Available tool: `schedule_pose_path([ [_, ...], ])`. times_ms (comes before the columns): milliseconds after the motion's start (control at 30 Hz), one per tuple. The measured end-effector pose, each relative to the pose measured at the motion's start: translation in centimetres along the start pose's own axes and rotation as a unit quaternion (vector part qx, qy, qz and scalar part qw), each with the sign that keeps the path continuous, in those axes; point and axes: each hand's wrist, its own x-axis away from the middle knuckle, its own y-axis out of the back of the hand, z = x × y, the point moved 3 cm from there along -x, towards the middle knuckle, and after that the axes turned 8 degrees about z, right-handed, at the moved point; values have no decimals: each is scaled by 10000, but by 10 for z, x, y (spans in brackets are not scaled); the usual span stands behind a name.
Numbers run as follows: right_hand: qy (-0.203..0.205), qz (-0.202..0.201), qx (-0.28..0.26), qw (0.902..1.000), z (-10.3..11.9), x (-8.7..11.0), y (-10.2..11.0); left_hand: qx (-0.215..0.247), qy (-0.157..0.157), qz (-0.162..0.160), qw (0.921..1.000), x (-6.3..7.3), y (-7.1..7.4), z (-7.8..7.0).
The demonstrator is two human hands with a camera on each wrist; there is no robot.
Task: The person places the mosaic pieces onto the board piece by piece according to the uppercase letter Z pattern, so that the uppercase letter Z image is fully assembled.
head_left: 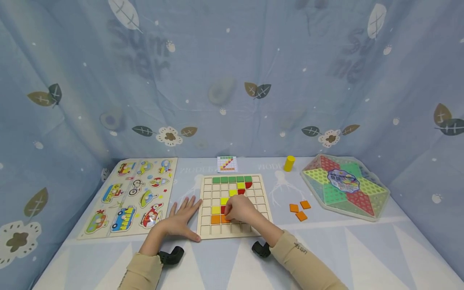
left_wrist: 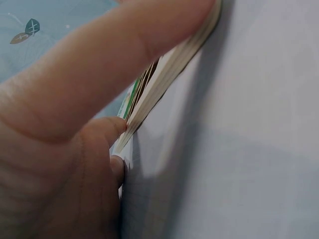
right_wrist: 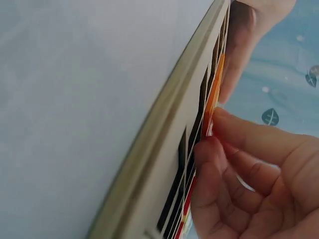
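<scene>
A wooden grid board (head_left: 206,231) lies in the middle, with a row of green tiles (head_left: 232,179) along its top and a diagonal of yellow tiles (head_left: 224,201) and red pieces (head_left: 248,185). My left hand (head_left: 181,219) is spread at the board's left side, thumb and fingertips against its edge. Over the lower part of the board, my right hand (head_left: 240,209) has its thumb and index finger pinched at an orange tile (right_wrist: 215,94) in the lower row. Another orange tile (head_left: 215,219) sits just left of it. The right hand hides some cells in the head view.
Three loose orange tiles (head_left: 301,216) lie right of the board. Behind it is a small pattern card (head_left: 227,164). A yellow cylinder (head_left: 289,163) stands at the back, a hexagonal game box (head_left: 344,185) at right, and a vehicle puzzle board (head_left: 123,197) at left.
</scene>
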Motion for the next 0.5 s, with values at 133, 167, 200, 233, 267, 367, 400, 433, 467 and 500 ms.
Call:
schedule_pose_path([
  [133, -14, -37, -246, 9997, -7, 5, 8, 33, -9, 18, 10000, 0, -1, 1],
  [167, -67, -61, -333, 9994, -10, 7, 11, 44, -12, 9, 10000, 0, -1, 1],
  [200, -113, -110, -388, 9991, -13, 9, 15, 48, -15, 1, 10000, -1, -1, 2],
  [233, -195, -157, -453, 9987, -17, 12, 18, 40, -13, -3, 10000, -1, -1, 2],
  [267, -296, -188, -547, 9979, -21, 15, 22, 56, -31, -20, 10000, -1, -1, 2],
  [367, -537, -376, -673, 9956, -36, 23, 33, 48, -41, -17, 10000, -1, -1, 3],
  [400, -612, -449, -720, 9945, -42, 27, 36, 34, -26, -1, 10000, -1, -1, 3],
  [433, -687, -512, -761, 9934, -48, 30, 40, 25, -11, 12, 10000, 0, -1, 3],
  [467, -743, -585, -794, 9923, -53, 34, 43, 42, -9, 23, 10000, 0, -1, 3],
  [500, -798, -665, -802, 9914, -59, 38, 46, 60, 0, 33, 10000, 0, -1, 4],
])
